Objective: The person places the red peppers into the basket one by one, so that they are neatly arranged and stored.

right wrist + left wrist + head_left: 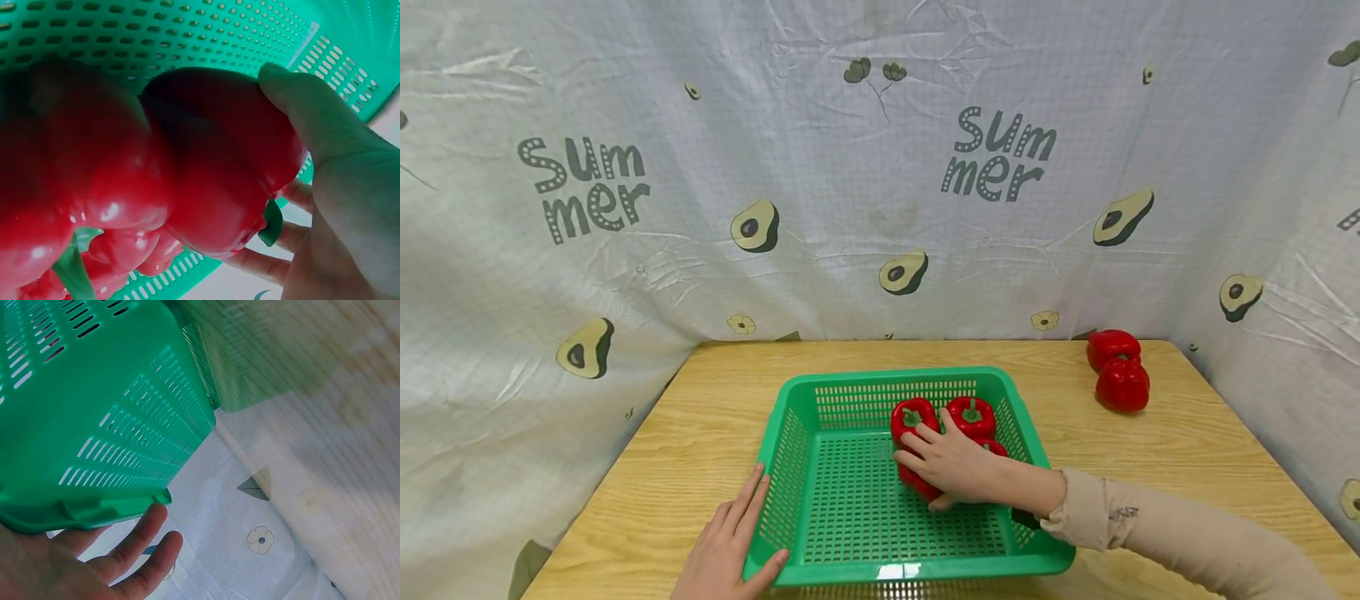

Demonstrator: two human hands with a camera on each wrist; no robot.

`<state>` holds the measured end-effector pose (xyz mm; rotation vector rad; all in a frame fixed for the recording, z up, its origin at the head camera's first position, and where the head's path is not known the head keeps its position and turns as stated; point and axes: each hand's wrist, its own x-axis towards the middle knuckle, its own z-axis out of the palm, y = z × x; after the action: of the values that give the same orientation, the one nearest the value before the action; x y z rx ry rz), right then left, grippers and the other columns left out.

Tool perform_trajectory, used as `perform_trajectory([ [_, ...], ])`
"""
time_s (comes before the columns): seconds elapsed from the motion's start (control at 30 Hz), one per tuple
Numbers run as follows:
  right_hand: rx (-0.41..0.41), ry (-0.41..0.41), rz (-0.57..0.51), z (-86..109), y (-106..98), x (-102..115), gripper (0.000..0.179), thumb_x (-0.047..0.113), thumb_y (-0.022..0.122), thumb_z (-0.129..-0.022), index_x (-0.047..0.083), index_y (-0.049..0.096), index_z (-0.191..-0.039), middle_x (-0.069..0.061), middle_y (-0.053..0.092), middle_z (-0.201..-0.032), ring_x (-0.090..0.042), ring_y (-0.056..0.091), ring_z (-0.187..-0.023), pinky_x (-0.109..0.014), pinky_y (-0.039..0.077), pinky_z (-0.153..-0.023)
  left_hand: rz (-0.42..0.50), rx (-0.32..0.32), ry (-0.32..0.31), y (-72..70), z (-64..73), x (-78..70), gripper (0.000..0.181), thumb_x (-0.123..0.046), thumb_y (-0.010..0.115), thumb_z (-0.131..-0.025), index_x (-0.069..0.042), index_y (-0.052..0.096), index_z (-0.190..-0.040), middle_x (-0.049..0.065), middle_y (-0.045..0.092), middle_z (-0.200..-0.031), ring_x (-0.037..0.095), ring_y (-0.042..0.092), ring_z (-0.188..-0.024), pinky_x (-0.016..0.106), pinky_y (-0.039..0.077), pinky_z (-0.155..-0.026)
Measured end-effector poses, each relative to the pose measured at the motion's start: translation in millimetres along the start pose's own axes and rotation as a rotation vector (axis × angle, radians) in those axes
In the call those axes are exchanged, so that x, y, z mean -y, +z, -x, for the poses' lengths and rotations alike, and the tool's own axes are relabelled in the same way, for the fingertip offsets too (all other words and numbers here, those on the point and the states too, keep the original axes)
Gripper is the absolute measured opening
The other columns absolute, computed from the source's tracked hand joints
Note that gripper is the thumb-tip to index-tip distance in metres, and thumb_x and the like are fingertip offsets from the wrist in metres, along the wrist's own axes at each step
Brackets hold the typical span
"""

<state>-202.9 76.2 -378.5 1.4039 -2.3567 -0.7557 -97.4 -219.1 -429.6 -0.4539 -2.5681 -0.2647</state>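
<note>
On the wooden table [643, 467], seemingly getting partway through filling the green basket [880, 377]: resting the left hand [722, 542], fingers outstretched, against its left side; curling the right hand [951, 462] round a red pepper [219, 156] inside. Grouping at least three other peppers [973, 428] there; leaving two loose peppers [1122, 387] outside. Hiding the exact count beneath the right hand; showing the gripped stem [272, 224] only from the right wrist.

Lower centre: green basket [842, 500] on wooden table [700, 417]. Left hand [726, 537], fingers extended, touches the basket's left edge; right hand [953, 462] grips a red pepper [915, 481] inside, beside other peppers [982, 425]. Right of centre: two loose peppers [1122, 387], close together. Upper frame: cloth [820, 158] printed with avocados and "summer".
</note>
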Motion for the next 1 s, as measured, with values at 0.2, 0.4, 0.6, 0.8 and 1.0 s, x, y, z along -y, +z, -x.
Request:
perform_trajectory([
  [0.2,0.042,-0.017,0.006,-1.6,2.5,2.6,0.079,0.071,0.056,-0.064,0.024,0.041,-0.126,0.005,0.048,-0.124,-0.013,0.045,-0.110,-0.047,0.040,-0.092,0.000,0.006,-0.010,0.2,0.6,-0.8,0.084,-0.041,0.071,-0.067,-0.002,0.039,-0.134,0.005,0.033,-0.143,0.013,0.050,-0.081,0.027,0.041,-0.059],
  [0.4,0.052,-0.021,-0.048,-2.0,5.4,2.2,0.082,0.071,0.058,-0.063,0.024,0.040,-0.127,0.006,0.047,-0.125,-0.012,0.045,-0.110,-0.049,0.038,-0.094,-0.003,0.026,-0.024,0.4,0.8,-2.3,0.084,-0.042,0.069,-0.068,-0.004,0.037,-0.135,0.003,0.030,-0.145,0.014,0.052,-0.084,0.031,0.043,-0.061],
  [0.6,0.042,-0.023,-0.086,-2.9,6.1,-1.0,0.087,0.074,0.059,-0.058,0.025,0.039,-0.127,0.006,0.048,-0.122,-0.013,0.045,-0.108,-0.048,0.037,-0.093,-0.003,0.022,-0.027,0.7,0.9,-1.8,0.083,-0.042,0.069,-0.068,-0.002,0.038,-0.135,0.003,0.029,-0.145,0.015,0.053,-0.085,0.032,0.044,-0.062],
  [0.8,0.091,-0.022,-0.107,-4.9,4.5,-4.1,0.085,0.071,0.062,-0.058,0.028,0.037,-0.128,0.006,0.048,-0.122,-0.016,0.042,-0.111,-0.048,0.036,-0.094,-0.004,0.005,-0.012,1.4,1.7,-1.2,0.083,-0.041,0.070,-0.068,-0.001,0.040,-0.133,0.004,0.031,-0.144,0.014,0.053,-0.084,0.031,0.044,-0.062],
  [1.0,0.088,-0.024,-0.116,-4.8,4.7,-3.7,0.079,0.068,0.062,-0.063,0.028,0.038,-0.128,0.004,0.049,-0.120,-0.019,0.043,-0.112,-0.047,0.037,-0.093,-0.005,0.002,-0.010,1.3,1.7,-1.5,0.083,-0.041,0.070,-0.067,-0.001,0.040,-0.133,0.004,0.031,-0.144,0.014,0.052,-0.084,0.031,0.044,-0.062],
])
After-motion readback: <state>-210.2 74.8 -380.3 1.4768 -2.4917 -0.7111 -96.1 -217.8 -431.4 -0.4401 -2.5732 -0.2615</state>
